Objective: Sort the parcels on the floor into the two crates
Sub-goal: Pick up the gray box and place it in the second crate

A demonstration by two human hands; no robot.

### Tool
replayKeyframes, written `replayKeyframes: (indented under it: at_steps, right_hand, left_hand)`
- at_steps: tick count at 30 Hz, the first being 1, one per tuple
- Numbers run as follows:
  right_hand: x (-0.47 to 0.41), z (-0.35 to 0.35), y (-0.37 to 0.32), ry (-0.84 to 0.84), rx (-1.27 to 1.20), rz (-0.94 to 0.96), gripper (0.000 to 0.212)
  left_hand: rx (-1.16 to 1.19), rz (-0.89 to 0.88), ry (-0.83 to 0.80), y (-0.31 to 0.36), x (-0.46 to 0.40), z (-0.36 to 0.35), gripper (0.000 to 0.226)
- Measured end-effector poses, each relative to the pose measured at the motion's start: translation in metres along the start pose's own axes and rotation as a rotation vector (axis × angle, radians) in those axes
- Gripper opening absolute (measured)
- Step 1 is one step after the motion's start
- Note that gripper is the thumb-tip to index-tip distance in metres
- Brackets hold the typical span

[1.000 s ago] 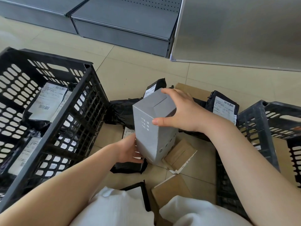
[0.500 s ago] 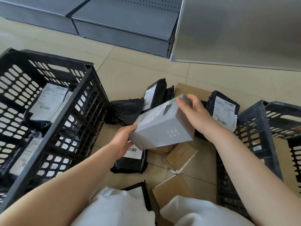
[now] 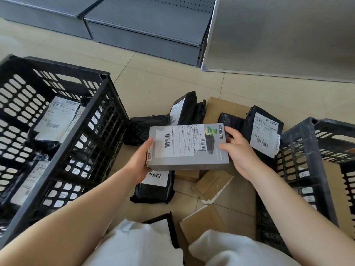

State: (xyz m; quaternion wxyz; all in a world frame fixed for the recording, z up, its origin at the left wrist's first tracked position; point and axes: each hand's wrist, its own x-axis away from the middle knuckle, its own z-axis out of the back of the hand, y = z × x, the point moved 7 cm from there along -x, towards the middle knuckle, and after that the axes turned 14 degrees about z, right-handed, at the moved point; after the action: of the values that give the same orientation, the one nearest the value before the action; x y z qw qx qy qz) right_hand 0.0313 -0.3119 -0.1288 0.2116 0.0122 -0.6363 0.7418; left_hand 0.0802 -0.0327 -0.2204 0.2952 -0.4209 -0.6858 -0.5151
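Beige floor tiles [image 3: 153, 83] run under everything, with the person's white-clad knees at the bottom edge. Both bare forearms reach forward from the lower corners and angle inward, meeting over the pile of parcels.

The left hand [image 3: 139, 162] cups the left end of a grey box [image 3: 189, 148], thumb lying on its top edge and fingers curled out of sight beneath. The right hand [image 3: 238, 152] grips the right end, thumb on the top face and fingers wrapped round the far corner. Both hands are closed on the box, which is held level above the floor between them, its white label facing up.

Directly below the box lie a black bag [image 3: 153, 189] with a barcode label and a few small brown cartons [image 3: 213, 184]. Another carton [image 3: 201, 221] sits nearer, between the knees.

To the left stands a black crate [image 3: 92, 143] holding labelled black bags. To the right stands a second crate [image 3: 299, 150] with a brown parcel inside.

Beyond the box, more black bags [image 3: 184, 108] lean against a flat cardboard piece [image 3: 224, 108], and one labelled bag [image 3: 265, 129] rests against the right crate. Farthest off are grey metal shelf bases [image 3: 149, 35] and a grey panel [image 3: 284, 35].
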Motion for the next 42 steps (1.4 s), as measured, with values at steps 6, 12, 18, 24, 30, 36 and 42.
replayKeyframes:
  at_steps: [6, 12, 18, 24, 30, 36, 42]
  right_hand:
    - [-0.001, 0.0, 0.008, -0.01, -0.021, -0.017, 0.062]
    - [0.003, 0.009, 0.015, 0.046, -0.109, -0.078, 0.071]
    - [0.025, 0.009, 0.022, -0.002, -0.351, -0.221, 0.074]
    - [0.036, 0.026, 0.0, 0.085, -0.542, -0.145, 0.022]
    - [0.05, 0.06, -0.019, 0.193, -0.583, -0.064, 0.048]
    - [0.073, 0.116, -0.049, 0.292, -0.573, 0.07, 0.049]
    - [0.109, 0.207, -0.06, 0.394, -0.522, 0.159, 0.036]
  left_hand:
    - [-0.041, 0.032, -0.009, -0.007, -0.002, 0.011, 0.066]
    - [-0.129, 0.017, -0.003, -0.001, 0.004, 0.005, 0.068]
    - [-0.174, -0.03, -0.055, 0.017, 0.019, -0.014, 0.054]
    - [-0.277, -0.001, -0.137, 0.027, 0.039, -0.044, 0.051]
    - [-0.36, -0.024, -0.178, 0.045, 0.06, -0.083, 0.053]
    - [-0.391, -0.096, -0.338, 0.058, 0.076, -0.14, 0.066]
    - [-0.507, -0.066, -0.357, 0.06, 0.079, -0.195, 0.061]
